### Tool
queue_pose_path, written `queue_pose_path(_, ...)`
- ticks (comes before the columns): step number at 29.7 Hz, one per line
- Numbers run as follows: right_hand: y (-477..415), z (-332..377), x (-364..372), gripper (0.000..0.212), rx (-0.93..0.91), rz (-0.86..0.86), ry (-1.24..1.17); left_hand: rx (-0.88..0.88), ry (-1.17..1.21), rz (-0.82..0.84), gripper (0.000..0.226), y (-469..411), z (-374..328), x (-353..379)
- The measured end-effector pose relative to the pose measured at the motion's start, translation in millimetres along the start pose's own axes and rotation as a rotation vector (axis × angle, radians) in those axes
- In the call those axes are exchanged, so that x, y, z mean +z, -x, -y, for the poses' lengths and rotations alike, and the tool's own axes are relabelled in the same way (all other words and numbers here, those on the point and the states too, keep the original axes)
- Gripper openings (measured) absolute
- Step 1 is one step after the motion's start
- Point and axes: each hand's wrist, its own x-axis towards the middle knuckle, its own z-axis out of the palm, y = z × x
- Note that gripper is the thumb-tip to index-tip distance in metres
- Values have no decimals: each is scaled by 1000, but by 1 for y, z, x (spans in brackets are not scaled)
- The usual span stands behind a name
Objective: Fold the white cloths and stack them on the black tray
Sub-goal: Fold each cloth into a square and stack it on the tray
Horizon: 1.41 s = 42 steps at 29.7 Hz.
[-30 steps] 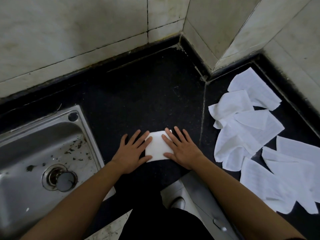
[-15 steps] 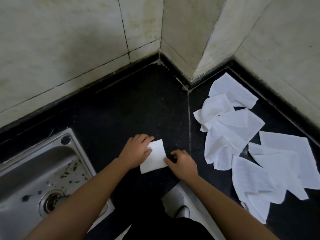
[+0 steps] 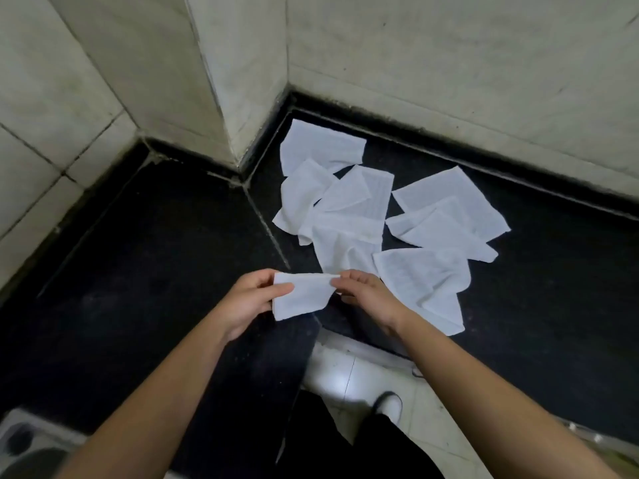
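White cloths [image 3: 349, 216] with faint woven lines lie on a speckled black counter [image 3: 155, 257].

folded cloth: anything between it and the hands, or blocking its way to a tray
Nothing between them: the left hand and right hand pinch the folded cloth. No tray is in view, so that path cannot be judged; unfolded cloths lie just beyond on the counter.

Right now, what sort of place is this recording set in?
Probably a kitchen or washroom counter: a black countertop set into a corner of pale tiled walls, with the rim of a steel sink at lower left. A tiled floor and a shoe show below its edge.
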Motion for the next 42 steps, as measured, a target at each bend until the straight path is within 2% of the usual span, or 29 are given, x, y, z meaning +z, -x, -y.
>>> queue_pose_path(1,5,5,-6,11,-25,5,-46,-3,154,24,18,4,-8,9)
queue_pose_path(2,19,8,-20,15,-55,-24,-111,15,177,60,19,5,-24,26)
queue_pose_path(4,51,9,-55,15,-102,-85,-237,43,142,111,22,12,-53,66)
queue_pose_path(7,88,9,-95,11,-107,-75,-264,58,135,173,32,16,-82,110)
queue_pose_path(11,183,-38,-185,42,-176,-81,-355,94,76,309,38,50,-111,226)
queue_pose_path(13,222,-63,-217,49,-190,-131,-343,109,42,369,39,64,-117,275)
queue_pose_path(17,307,-129,-283,49,-197,-240,-429,134,-75,470,41,97,-108,388)
queue_pose_path(19,366,-175,-325,47,-228,-343,-454,138,-106,542,42,111,-100,471)
queue_pose_path(21,372,-176,-331,45,-232,-354,-456,166,-85,545,42,113,-105,478)
queue_pose_path(23,451,-238,-384,45,-267,-479,-557,147,-140,654,42,143,-96,588)
queue_pose_path(31,523,-285,-457,44,-304,-579,-655,244,-178,709,42,166,-109,710)
queue_pose_path(37,545,-317,-530,43,-333,-684,-684,263,-200,797,42,139,-120,804)
queue_pose_path(40,559,-323,-591,42,-334,-754,-701,290,-186,853,43,119,-142,870)
queue_pose_path(42,575,-318,-658,40,-309,-832,-713,285,-187,921,41,96,-169,939)
